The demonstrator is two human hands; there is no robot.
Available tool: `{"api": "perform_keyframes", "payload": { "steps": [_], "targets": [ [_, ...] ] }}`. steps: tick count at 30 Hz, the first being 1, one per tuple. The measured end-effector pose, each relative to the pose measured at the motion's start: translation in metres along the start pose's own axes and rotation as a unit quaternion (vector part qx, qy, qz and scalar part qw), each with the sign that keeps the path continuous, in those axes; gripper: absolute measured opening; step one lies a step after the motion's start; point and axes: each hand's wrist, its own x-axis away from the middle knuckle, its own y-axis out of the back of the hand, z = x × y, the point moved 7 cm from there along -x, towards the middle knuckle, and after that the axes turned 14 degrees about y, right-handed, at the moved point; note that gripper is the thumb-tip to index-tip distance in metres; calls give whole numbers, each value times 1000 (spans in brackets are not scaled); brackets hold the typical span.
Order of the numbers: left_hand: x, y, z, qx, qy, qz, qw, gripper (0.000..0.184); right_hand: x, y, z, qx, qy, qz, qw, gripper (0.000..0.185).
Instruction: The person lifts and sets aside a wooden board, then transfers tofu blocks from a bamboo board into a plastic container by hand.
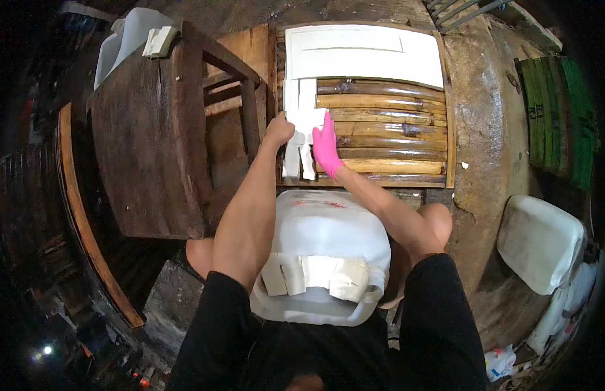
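A bamboo-slat rack (387, 133) in a wooden frame lies in front of me. Across its far end rests a large white sheet (364, 55) with straight cut lines. At its left side, my bare left hand (280, 130) is closed with its fingers curled against the left edge of a white block (308, 118). My right hand (327, 146), in a pink glove, grips the block's right end between thumb and fingers. White strips (293, 156) lie below the block on the slats, partly hidden by my hands. What the white material is, I cannot tell.
Between my knees stands a cut white plastic jerrycan (332, 228) with several off-white pieces (348, 279) on it. A dark wooden stool (146, 143) lies on its side at left, with another white piece (159, 42) on it. Another jerrycan (540, 244) and green slats (556, 117) are at right.
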Motion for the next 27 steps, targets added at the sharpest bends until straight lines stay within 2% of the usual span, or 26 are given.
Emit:
{"api": "perform_keyframes", "payload": {
  "steps": [2,4,7,8,11,12,15,16,17,18,19,21,22,23,24,26,27],
  "targets": [
    [-5,2,-3,14,25,-24,999,50,-17,4,-14,-197,-110,1,974,57],
    [4,3,-10,49,33,0,998,46,-27,6,-24,-383,-218,2,898,57],
    [10,1,-14,88,15,55,994,42,-37,-18,-42,-530,-309,69,787,55],
    [9,0,-16,100,1,75,992,41,-39,-9,-9,-478,-330,86,809,58],
    [9,7,-20,58,89,134,985,41,-45,-27,-3,-606,-341,142,704,62],
    [21,15,-30,54,84,156,983,42,-45,-27,-1,-613,-350,130,696,64],
    [53,40,-67,34,46,142,988,43,-57,1,27,-594,-343,108,720,59],
    [64,58,-93,-30,-92,67,993,45,-65,22,52,-569,-313,56,759,61],
    [33,50,-86,17,-111,82,990,42,-72,32,66,-595,-304,66,741,62],
    [60,63,-114,-33,-154,37,987,38,-80,36,68,-652,-269,83,704,63],
    [89,76,-141,-85,-193,-15,977,36,-80,60,104,-597,-247,42,762,64],
    [157,95,-184,-174,-271,-136,937,34,-91,87,116,-588,-174,41,789,53],
    [193,102,-195,-202,-252,-107,940,34,-89,105,120,-535,-171,38,826,53],
    [223,109,-197,-171,-296,-121,932,33,-81,125,141,-512,-150,7,846,54],
    [268,125,-204,-70,-251,26,965,49,-67,143,163,-471,-138,-17,871,57],
    [322,151,-179,40,-256,74,963,48,-27,178,200,-414,-147,-55,897,64],
    [348,164,-167,94,-258,98,957,48,-14,205,198,-341,-96,-92,931,66]
  ]
}}
